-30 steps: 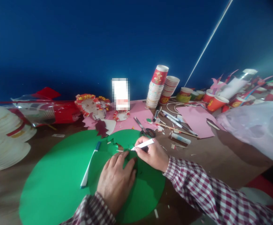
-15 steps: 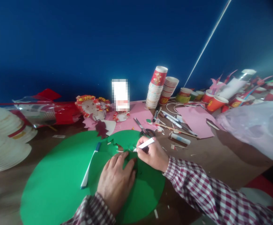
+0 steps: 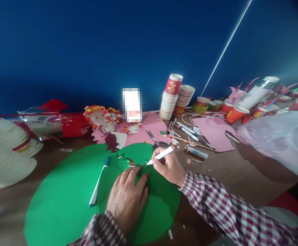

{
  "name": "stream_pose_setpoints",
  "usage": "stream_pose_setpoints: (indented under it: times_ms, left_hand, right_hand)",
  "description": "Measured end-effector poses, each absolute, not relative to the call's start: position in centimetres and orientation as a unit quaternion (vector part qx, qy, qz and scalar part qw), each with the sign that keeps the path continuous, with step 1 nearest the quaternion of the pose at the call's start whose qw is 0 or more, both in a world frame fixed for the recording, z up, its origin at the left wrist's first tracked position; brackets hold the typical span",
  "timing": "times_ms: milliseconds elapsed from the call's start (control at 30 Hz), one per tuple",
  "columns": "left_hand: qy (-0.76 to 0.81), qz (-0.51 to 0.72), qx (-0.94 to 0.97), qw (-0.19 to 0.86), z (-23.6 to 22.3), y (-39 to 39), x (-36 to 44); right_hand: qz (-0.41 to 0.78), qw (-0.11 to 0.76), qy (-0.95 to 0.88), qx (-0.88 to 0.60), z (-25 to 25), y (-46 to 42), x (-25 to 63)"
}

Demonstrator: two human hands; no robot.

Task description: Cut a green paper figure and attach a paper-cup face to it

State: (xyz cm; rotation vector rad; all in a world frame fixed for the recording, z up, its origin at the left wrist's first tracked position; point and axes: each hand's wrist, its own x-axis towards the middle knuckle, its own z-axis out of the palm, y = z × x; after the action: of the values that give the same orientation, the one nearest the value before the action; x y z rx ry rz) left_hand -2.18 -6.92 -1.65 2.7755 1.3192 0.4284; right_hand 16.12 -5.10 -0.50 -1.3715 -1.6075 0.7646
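Two overlapping round green sheets lie in front of me, and the smaller green sheet (image 3: 161,218) is on top, with a ragged cut in its far part. My left hand (image 3: 129,191) rests flat on it with the fingers stretched out. In my right hand (image 3: 169,167) is a white marker (image 3: 162,155), gripped like a pen, its tip at the green paper near the left fingertips. A second marker (image 3: 99,182) with a blue cap lies on the larger green sheet (image 3: 59,191). Scissors (image 3: 152,136) lie just beyond my right hand, their handles partly hidden.
Stacked paper cups (image 3: 168,106) stand at the back. Pink paper (image 3: 215,131), several pens and a glue stick (image 3: 196,152) lie to the right, near a pale plastic bag (image 3: 279,140). Stacked paper plates (image 3: 8,157) are at the left. A blue wall (image 3: 87,48) closes off the back.
My right hand has shifted slightly right, and the marker's tip has moved a little with it. The left hand stays in place on the paper.
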Motion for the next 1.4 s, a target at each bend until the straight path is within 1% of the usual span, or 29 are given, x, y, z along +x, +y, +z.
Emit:
stream_pose_setpoints:
  times_ms: [100, 467, 567, 767, 900, 1000, 1200, 1400]
  left_hand:
    - [0.424, 0.137, 0.895, 0.017, -1.6, -7.0, -2.2]
    - [0.426, 0.14, 0.894, 0.016, -1.7, -7.0, -2.2]
    - [0.425, 0.136, 0.895, 0.017, -1.7, -7.0, -2.2]
    - [0.42, 0.148, 0.895, 0.024, -1.8, -7.0, -2.2]
    - [0.416, 0.16, 0.895, 0.034, -1.9, -7.0, -2.4]
    - [0.411, 0.173, 0.895, 0.033, -2.1, -7.0, -2.6]
    - [0.409, 0.181, 0.894, 0.034, -2.5, -6.9, -2.7]
    - [0.41, 0.18, 0.894, 0.032, -2.2, -6.9, -2.5]
  right_hand:
    - [0.286, 0.41, -0.672, -0.547, -0.4, -5.3, 16.0]
    - [0.251, 0.383, -0.695, -0.555, -0.3, -5.4, 15.8]
    - [0.274, 0.402, -0.679, -0.55, -0.4, -5.2, 15.9]
    - [0.386, 0.479, -0.578, -0.536, -0.6, -4.5, 16.3]
    - [0.394, 0.486, -0.572, -0.53, -0.4, -4.4, 16.4]
    - [0.368, 0.476, -0.595, -0.533, -0.5, -4.5, 16.5]
    - [0.257, 0.432, -0.674, -0.541, -0.7, -5.1, 16.6]
    - [0.232, 0.422, -0.678, -0.556, -0.8, -5.1, 16.5]
